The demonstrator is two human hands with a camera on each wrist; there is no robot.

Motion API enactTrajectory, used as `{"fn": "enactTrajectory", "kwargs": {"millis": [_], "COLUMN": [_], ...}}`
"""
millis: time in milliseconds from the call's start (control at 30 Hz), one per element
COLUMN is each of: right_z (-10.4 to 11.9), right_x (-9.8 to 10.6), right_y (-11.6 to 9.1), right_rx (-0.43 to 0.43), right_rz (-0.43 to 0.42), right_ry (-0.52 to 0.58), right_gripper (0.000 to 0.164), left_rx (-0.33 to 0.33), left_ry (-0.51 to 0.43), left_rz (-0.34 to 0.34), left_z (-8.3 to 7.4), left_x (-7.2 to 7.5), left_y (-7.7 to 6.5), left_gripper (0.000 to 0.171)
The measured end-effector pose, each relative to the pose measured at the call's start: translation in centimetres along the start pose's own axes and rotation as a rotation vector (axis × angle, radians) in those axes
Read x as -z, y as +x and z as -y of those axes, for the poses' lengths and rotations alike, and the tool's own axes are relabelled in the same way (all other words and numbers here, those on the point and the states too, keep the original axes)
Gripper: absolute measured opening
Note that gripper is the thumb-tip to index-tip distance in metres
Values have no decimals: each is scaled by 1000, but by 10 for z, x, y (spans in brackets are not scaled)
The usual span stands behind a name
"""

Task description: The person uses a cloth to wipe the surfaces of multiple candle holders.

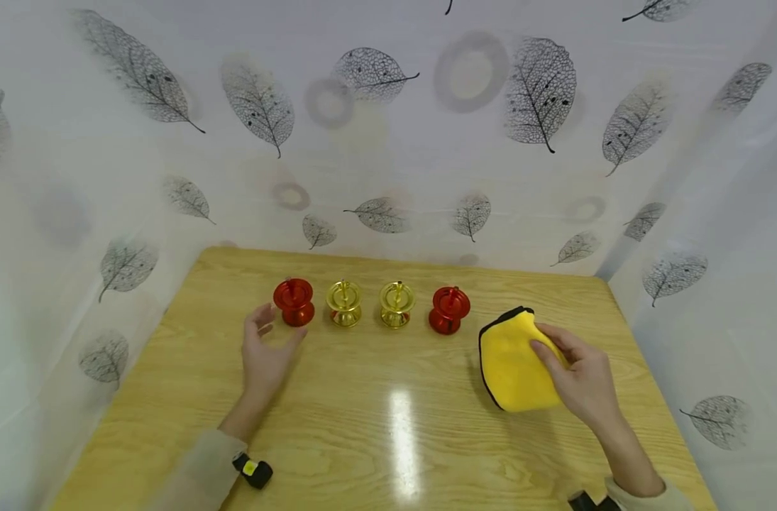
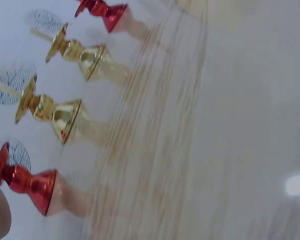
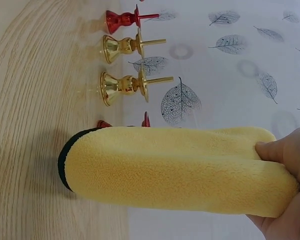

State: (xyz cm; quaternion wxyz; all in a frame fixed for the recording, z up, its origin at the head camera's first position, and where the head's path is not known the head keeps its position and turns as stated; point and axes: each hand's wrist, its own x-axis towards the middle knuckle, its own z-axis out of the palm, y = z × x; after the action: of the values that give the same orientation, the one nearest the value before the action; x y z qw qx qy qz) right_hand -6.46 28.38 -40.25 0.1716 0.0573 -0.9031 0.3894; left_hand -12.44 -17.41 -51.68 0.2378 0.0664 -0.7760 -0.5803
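Note:
In the head view my right hand (image 1: 582,376) pinches a folded yellow cloth (image 1: 516,362) with dark edging and holds it at the table's right side. The right wrist view shows the fluffy cloth (image 3: 180,170) between thumb and fingers. My left hand (image 1: 267,355) is beside the leftmost red candle holder (image 1: 294,301), thumb and fingers spread around its near left side; contact cannot be told. To its right stand two gold candle holders (image 1: 344,304) and another red candle holder (image 1: 448,310), all upright in a row, each with a spike above its dish.
A pale wooden table (image 1: 337,426) carries everything, with a bright light reflection at its front middle. White sheeting (image 1: 401,156) printed with grey leaves encloses the back and both sides, close behind the row of holders.

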Motion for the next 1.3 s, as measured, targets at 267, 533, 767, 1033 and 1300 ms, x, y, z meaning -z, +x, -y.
{"fn": "enactTrajectory", "kwargs": {"millis": [267, 533, 767, 1033, 1300], "right_z": [-4, -11, -9, -11, -8], "right_x": [1, -1, -1, -2, -1], "right_y": [0, 1, -1, -2, -3], "right_rx": [24, 37, 36, 27, 21], "right_rz": [-5, -13, -10, -11, -4], "right_ry": [29, 28, 41, 42, 57], "right_gripper": [31, 32, 31, 31, 30], "left_rx": [2, 54, 57, 85, 144], "left_ry": [-108, -50, -2, -84, -86], "left_rz": [138, 178, 200, 222, 191], "left_z": [-10, -8, 0, 7, 8], "left_x": [-28, -58, -77, -91, -94], "left_y": [-13, -6, 5, 10, 12], "left_gripper": [73, 80, 85, 86, 85]}}
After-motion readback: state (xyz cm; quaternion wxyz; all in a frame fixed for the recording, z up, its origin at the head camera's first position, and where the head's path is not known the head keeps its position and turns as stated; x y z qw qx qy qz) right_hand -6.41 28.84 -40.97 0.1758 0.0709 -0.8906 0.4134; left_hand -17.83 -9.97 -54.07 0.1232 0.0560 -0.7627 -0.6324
